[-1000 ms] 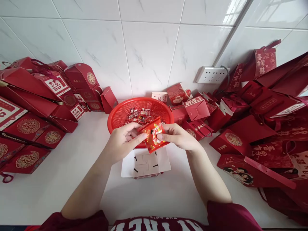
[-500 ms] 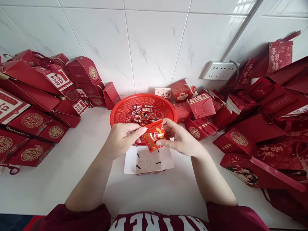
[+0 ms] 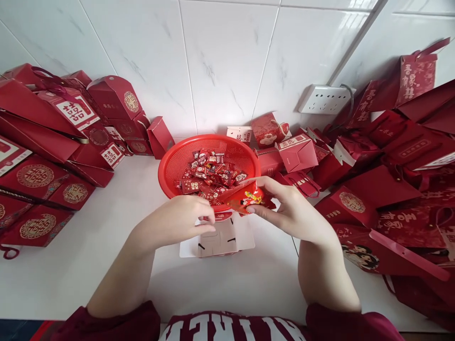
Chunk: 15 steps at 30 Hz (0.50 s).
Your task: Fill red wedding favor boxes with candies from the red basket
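Observation:
In the head view my right hand [image 3: 289,206] grips a shiny red candy packet [image 3: 250,199] with a cartoon figure and gold print, thumb in front and fingers behind. The packet is tilted at the near right rim of a round red plastic basket [image 3: 170,163]. Inside the basket lie many small wrapped candies [image 3: 213,166]. My left hand [image 3: 177,218] is apart from the packet, its fingers loosely bent with a gap to the thumb and nothing seen in them. Below both hands an open gift box [image 3: 215,237] shows its white inside and spread flaps.
Stacks of red gift boxes [image 3: 46,175] fill the left side. More red boxes and bags [image 3: 387,189] crowd the right, some with cord handles. A white power strip [image 3: 325,99] is against the tiled wall. The white table [image 3: 227,289] lies beneath everything.
My left hand has let go of the packet and moved left and down. My right hand has carried the packet to the right, turning it. The view has shifted slightly.

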### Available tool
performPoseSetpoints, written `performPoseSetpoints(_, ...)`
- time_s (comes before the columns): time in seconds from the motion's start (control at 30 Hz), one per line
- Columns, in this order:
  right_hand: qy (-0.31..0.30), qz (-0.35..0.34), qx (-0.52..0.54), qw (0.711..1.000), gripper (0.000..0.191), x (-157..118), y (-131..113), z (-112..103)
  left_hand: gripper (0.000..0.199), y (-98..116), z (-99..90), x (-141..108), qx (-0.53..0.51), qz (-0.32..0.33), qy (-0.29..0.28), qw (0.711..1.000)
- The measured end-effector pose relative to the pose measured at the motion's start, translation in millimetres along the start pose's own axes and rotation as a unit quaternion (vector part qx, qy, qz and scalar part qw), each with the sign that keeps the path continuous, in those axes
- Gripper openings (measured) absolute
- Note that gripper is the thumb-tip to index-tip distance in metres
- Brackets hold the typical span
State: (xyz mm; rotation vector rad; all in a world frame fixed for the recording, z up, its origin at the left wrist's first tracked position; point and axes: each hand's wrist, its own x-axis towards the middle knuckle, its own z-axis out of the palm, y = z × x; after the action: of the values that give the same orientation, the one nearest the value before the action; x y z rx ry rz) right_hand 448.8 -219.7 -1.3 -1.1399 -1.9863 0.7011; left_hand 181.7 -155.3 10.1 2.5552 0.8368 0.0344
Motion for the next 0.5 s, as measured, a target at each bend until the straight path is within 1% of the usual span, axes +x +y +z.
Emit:
performPoseSetpoints(0.07,-0.013,-0.010,-0.008,1.000,0.039,0,-1,0,0.012,2,7.0,5,0.022,-0.030,0.020,0.999)
performPoseSetpoints(0.13,-0.045,-0.025,-0.014,0.999,0.045,1,-3,1,0.015,4,12.0,9,0.044,-0.041,0.034,0.998)
performPoseSetpoints(0.27,-0.097,-0.054,-0.003,0.994,0.049,2,-5,1,0.024,7,13.9,13,0.060,-0.043,0.016,0.997)
performPoseSetpoints(0.37,-0.124,-0.070,0.015,0.990,0.052,2,-4,-1,0.023,9,11.8,12,0.035,-0.034,0.023,0.999)
performPoseSetpoints(0.5,-0.157,-0.084,0.049,0.983,0.051,3,-2,-2,0.025,12,8.0,10,-0.053,-0.032,0.058,0.996)
